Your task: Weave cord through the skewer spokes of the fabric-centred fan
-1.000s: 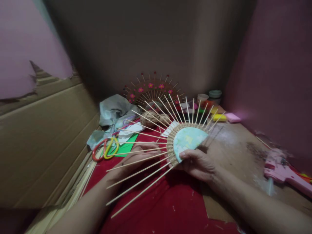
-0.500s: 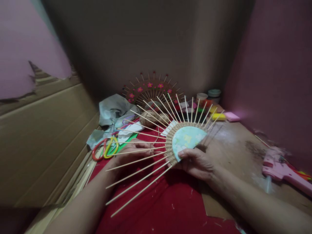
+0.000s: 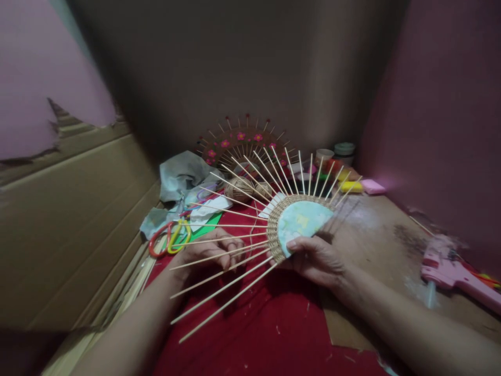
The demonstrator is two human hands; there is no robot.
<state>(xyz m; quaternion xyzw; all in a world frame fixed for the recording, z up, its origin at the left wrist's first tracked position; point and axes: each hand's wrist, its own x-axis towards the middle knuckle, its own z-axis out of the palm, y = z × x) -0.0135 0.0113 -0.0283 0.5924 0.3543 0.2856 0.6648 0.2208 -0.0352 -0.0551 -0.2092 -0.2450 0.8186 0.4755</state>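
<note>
Peering over from here, I can't see most of the right hand's (image 3: pixel 315 261) fingers, since they're behind the fan (image 3: pixel 303 222). The sticks (image 3: pixel 221 225) cross in front of the left hand (image 3: pixel 219 250) and break up its outline. The cups (image 3: pixel 324 155) and bits well beyond the fingers are pretty murky, and the glue gun (image 3: pixel 444 263), off past the right hand's fingers, runs out of view.

So, fingers: the right hand has the fan clamped at its lower edge, thumb flat on the front. Left hand's fingers are loosely curled, slightly apart, just behind the lower sticks. A thin cord (image 3: pixel 252 230) hangs right beside their tips, but honestly I can't tell if they're pinching it.

The fan's a half circle of pale blue-green patterned cloth with a braided straw-coloured rim, and thin pale sticks spread out of that like rays. Below the fingers it's all red cloth (image 3: pixel 285 324). Beyond the left fingertips sit two twine balls (image 3: pixel 239 189), kinda fuzzy brown, and scissors (image 3: pixel 179 237) with red and yellow loops lie near that hand. Farther off, a brown arch (image 3: pixel 250 137) has pink flowers on it.
</note>
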